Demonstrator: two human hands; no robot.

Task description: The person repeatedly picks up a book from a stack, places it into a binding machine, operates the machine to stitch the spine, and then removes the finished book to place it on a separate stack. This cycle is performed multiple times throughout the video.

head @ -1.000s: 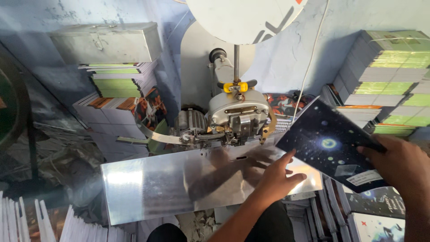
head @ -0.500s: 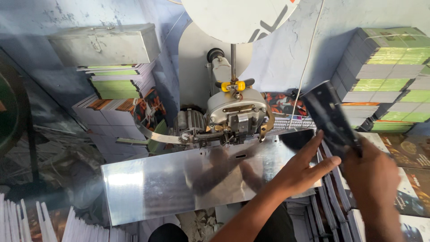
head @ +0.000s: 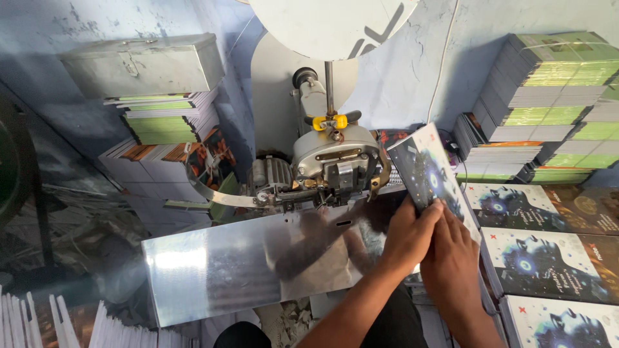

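A dark booklet [head: 427, 169] with a starry blue cover stands tilted on edge at the right end of a shiny metal table [head: 219, 264]. My left hand [head: 409, 236] and my right hand [head: 451, 254] sit side by side on its lower part, both gripping it. Just to its left is the grey stitching machine head [head: 334, 161] with a yellow knob on top.
Piles of dark-covered booklets [head: 551, 258] lie to the right. Tall green-and-white stacks [head: 548, 96] stand at the back right, more stacks and a grey metal box [head: 143, 63] at the back left. White page bundles [head: 58, 322] sit at the bottom left.
The booklet has come in from the right toward the machine head. My left hand has left the metal table and joined my right hand on it.
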